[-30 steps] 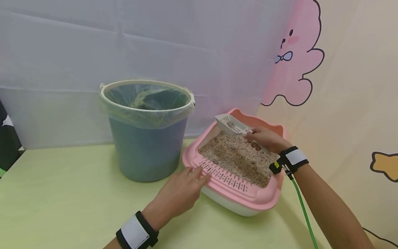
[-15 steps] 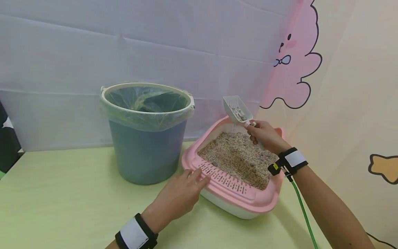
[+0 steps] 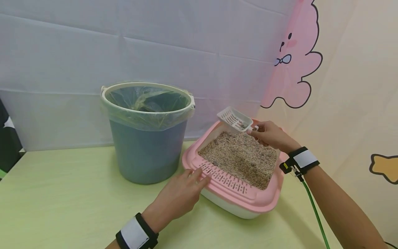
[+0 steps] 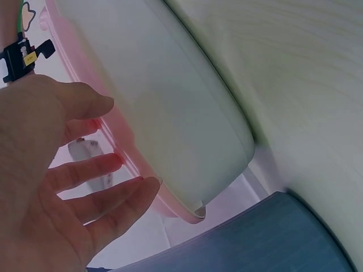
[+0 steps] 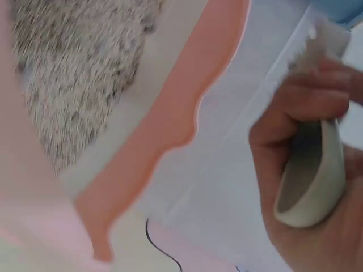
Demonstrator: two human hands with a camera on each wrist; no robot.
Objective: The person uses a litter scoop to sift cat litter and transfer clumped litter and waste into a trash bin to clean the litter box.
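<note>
A pink-rimmed litter box (image 3: 255,202) with a white base holds brown litter (image 3: 239,157) on the pale green table. My right hand (image 3: 268,135) grips the handle of a white slotted scoop (image 3: 234,119), held tilted above the box's far corner with a few clumps in it. The right wrist view shows my fingers (image 5: 295,127) curled round the scoop handle (image 5: 312,175) beside the pink rim (image 5: 170,124). My left hand (image 3: 181,192) rests with straight fingers on the box's near left rim; its fingers (image 4: 96,195) touch the pink edge (image 4: 122,156).
A blue bucket (image 3: 146,131) lined with a clear plastic bag stands left of the litter box, close to the scoop. A white curtain hangs behind the table. A green cable (image 3: 315,214) trails from my right wrist band. The table (image 3: 62,200) stretches left.
The scoop first rose from the litter and tipped up, then came down a little and levelled, shifting slightly left. My left hand has stayed on the rim.
</note>
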